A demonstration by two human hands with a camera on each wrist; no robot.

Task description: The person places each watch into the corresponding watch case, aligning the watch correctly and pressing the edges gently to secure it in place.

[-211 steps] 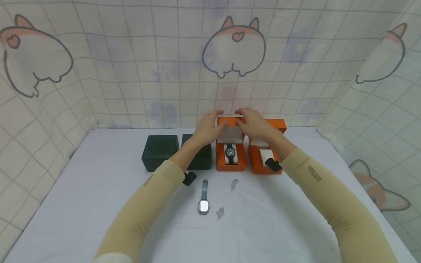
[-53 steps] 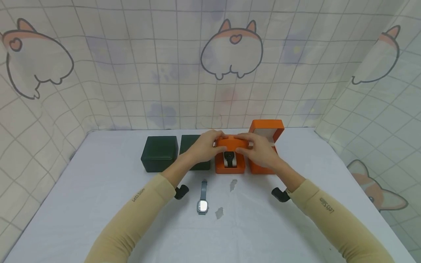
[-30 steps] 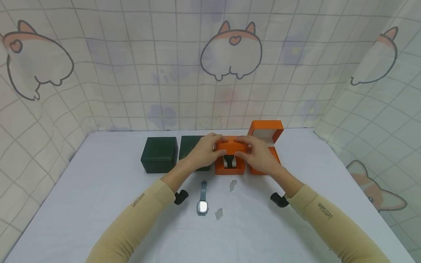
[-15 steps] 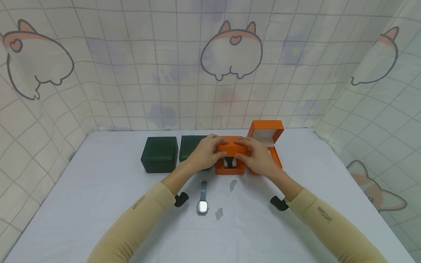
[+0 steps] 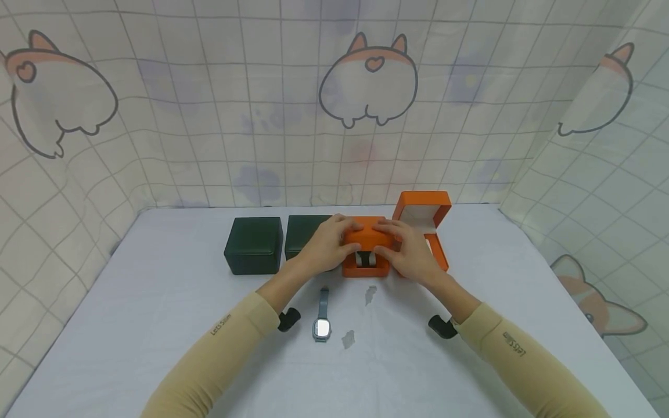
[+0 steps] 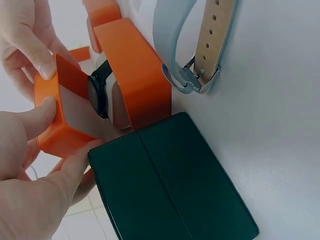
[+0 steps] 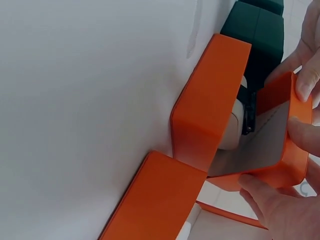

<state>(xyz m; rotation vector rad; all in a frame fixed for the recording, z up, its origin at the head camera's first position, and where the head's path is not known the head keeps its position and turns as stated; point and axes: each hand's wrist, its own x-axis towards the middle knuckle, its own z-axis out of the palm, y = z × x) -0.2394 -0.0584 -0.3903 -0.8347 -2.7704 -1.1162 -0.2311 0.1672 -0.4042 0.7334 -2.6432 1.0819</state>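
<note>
Both hands grip the lid of an orange watch box (image 5: 368,238), which stands half lowered over the base. My left hand (image 5: 325,242) holds the lid's left side, thumb on its front edge. On the opposite side my right hand (image 5: 413,248) does the same. Inside, a black-strapped watch (image 6: 98,91) sits round a white cushion; its face is hidden from the head view. To the right, a second orange watch box (image 5: 424,204) stands with its lid up, partly behind my right hand. A watch with a blue-grey strap (image 5: 322,325) lies on the white cloth in front.
Two dark green boxes, one at the far left (image 5: 254,244) and one beside my left hand (image 5: 304,231), are closed. Two small grey patches, an upper one (image 5: 370,295) and a lower one (image 5: 348,339), mark the white tablecloth (image 5: 130,325). A patterned curtain (image 5: 287,87) rises behind.
Seven seconds ago the middle orange box's lid stood upright, with both hands at its top. The hands have since swung it forward and down, lowering it slightly further over the last second.
</note>
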